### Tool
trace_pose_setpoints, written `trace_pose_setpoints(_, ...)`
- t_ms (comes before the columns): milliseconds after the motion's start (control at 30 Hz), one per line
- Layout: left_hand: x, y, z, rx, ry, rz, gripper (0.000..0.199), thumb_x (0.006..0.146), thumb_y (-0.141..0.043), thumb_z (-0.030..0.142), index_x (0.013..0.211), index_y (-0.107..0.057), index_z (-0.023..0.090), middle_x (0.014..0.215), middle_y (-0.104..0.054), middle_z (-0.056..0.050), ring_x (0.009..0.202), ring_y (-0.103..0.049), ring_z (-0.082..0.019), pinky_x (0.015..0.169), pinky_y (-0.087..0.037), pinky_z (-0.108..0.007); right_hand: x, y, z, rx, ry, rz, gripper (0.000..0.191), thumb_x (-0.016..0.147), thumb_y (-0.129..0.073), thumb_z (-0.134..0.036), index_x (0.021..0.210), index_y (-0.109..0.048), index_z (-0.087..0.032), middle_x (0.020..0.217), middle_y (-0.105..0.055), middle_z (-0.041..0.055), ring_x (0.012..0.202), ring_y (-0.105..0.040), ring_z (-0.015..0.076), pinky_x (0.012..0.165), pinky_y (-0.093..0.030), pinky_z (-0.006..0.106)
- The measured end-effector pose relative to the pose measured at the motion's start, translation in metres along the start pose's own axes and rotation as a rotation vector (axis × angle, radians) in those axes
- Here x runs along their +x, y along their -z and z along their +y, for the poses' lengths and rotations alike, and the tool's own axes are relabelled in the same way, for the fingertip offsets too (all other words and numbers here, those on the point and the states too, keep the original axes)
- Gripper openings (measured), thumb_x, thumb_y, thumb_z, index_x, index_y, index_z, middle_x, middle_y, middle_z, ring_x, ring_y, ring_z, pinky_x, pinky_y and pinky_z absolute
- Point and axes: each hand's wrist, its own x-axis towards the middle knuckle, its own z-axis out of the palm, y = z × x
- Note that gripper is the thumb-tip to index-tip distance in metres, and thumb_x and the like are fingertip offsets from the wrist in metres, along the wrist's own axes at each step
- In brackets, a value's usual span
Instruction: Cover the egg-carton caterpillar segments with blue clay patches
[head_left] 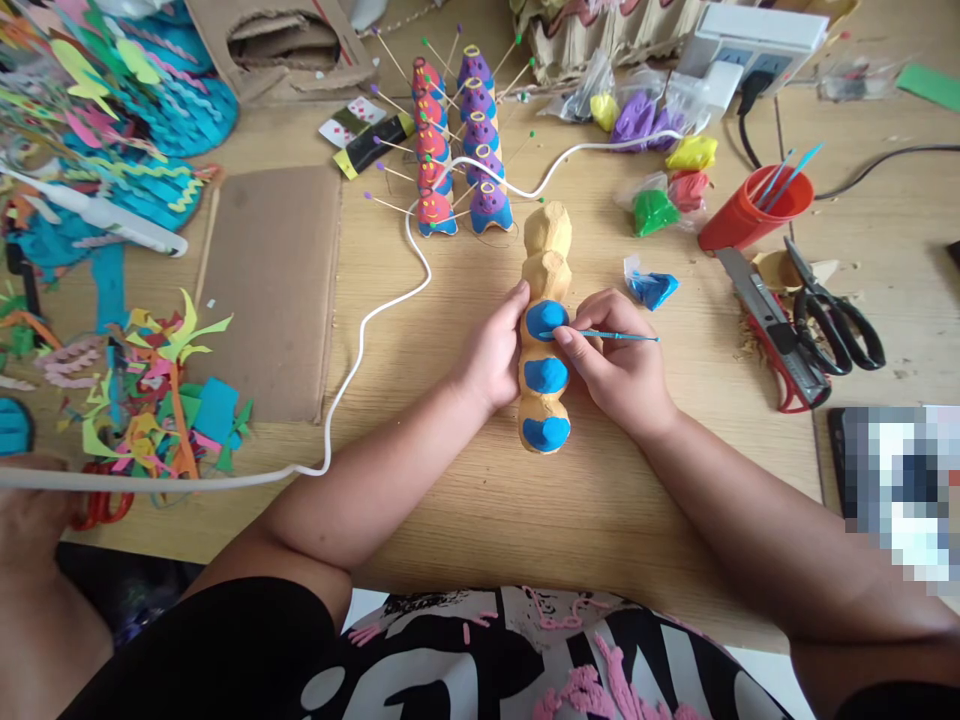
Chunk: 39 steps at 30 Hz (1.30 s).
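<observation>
My left hand (491,350) grips the left side of a tan egg-carton strip (548,232), which runs lengthwise away from me. Blue clay (546,376) covers parts of the three nearest bumps; the two far ones are bare tan. Pinched in my right hand (626,365) is a thin blue modelling tool (619,336), its tip at the third blue patch. To the right of that hand lies a packet of blue clay (652,288). Beyond the strip stand two finished rows of carton caterpillars, one red and blue (435,210), one purple and blue (491,205), with pins stuck in.
A white cable (363,345) crosses the table. Right: red cup (739,215), box cutter (772,325), black-handled scissors (840,320), clay packets (656,207). Left: cardboard sheet (270,290), paper scraps (157,400), another person's arm (30,560) by red-handled scissors (112,508).
</observation>
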Motion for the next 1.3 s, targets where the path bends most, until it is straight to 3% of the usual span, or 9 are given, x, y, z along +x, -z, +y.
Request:
trace_pose_setpoints(133, -0.0003, 0.0007, 0.0013, -0.018, 0.024, -0.026, 0.053, 0.105, -0.061, 0.073, 0.107, -0.079, 0.023, 0.078, -0.081, -0.004, 0.085, -0.087, -0.027, 0.08, -0.07, -0.038, 0.0007, -0.0008, 0.0001, 0.017, 0.005, 0.011, 0.051, 0.092, -0.085, -0.072, 0.08, -0.064, -0.027, 0.083, -0.062, 0.0014, 0.081, -0.058, 0.0202, 0.08, -0.053, 0.041)
trace_pose_setpoints(300, -0.0042, -0.0027, 0.0043, -0.025, 0.038, -0.009, 0.047, 0.11, -0.058, 0.064, 0.099, -0.077, 0.023, 0.076, -0.079, -0.001, 0.079, -0.085, -0.022, 0.079, -0.069, -0.033, 0.0007, -0.0013, 0.0047, 0.007, 0.027, 0.016, 0.051, 0.094, -0.083, -0.072, 0.083, -0.066, -0.026, 0.083, -0.064, 0.0002, 0.08, -0.061, 0.0187, 0.075, -0.052, 0.038)
trace_pose_setpoints(500, -0.007, -0.0047, 0.0052, -0.047, 0.034, -0.03, 0.045, 0.113, -0.056, 0.057, 0.093, -0.076, 0.022, 0.074, -0.078, 0.0, 0.074, -0.083, -0.021, 0.077, -0.069, -0.033, 0.0, -0.0006, 0.005, 0.037, 0.03, -0.022, 0.049, 0.095, -0.084, -0.07, 0.083, -0.067, -0.026, 0.084, -0.066, 0.0004, 0.082, -0.063, 0.0186, 0.078, -0.053, 0.038)
trace_pose_setpoints(733, -0.0077, -0.0058, 0.0062, -0.012, 0.079, 0.005, 0.049, 0.111, -0.055, 0.063, 0.094, -0.078, 0.023, 0.075, -0.079, -0.002, 0.084, -0.086, -0.025, 0.08, -0.07, -0.036, -0.0005, -0.0019, 0.005, 0.063, 0.053, -0.01, 0.046, 0.096, -0.085, -0.067, 0.083, -0.067, -0.026, 0.085, -0.065, 0.0008, 0.082, -0.062, 0.0186, 0.078, -0.054, 0.038)
trace_pose_setpoints(967, -0.006, -0.006, 0.0046, 0.014, -0.049, 0.016, 0.04, 0.115, -0.055, 0.042, 0.09, -0.077, 0.021, 0.08, -0.081, -0.001, 0.083, -0.082, -0.018, 0.081, -0.064, -0.028, 0.0013, -0.0008, 0.0042, 0.135, 0.027, 0.01, 0.047, 0.097, -0.085, -0.065, 0.083, -0.063, -0.026, 0.084, -0.061, -0.0005, 0.078, -0.058, 0.0167, 0.073, -0.051, 0.035)
trace_pose_setpoints(1100, -0.0037, -0.0045, 0.0085, 0.002, 0.004, 0.043, 0.033, 0.113, -0.058, 0.043, 0.098, -0.081, 0.025, 0.082, -0.083, -0.001, 0.085, -0.083, -0.021, 0.081, -0.063, -0.03, 0.0039, 0.0007, 0.0065, 0.194, 0.023, 0.067, 0.047, 0.097, -0.086, -0.063, 0.082, -0.061, -0.026, 0.083, -0.059, -0.001, 0.078, -0.056, 0.0162, 0.073, -0.049, 0.035)
trace_pose_setpoints(1300, -0.0022, -0.002, 0.0079, -0.014, 0.019, 0.014, 0.033, 0.112, -0.059, 0.047, 0.101, -0.082, 0.025, 0.091, -0.086, -0.003, 0.09, -0.084, -0.023, 0.083, -0.065, -0.033, 0.0045, -0.0005, 0.0088, 0.27, 0.046, -0.018, 0.044, 0.098, -0.087, -0.058, 0.082, -0.062, -0.026, 0.087, -0.059, -0.0007, 0.083, -0.058, 0.0173, 0.076, -0.051, 0.036)
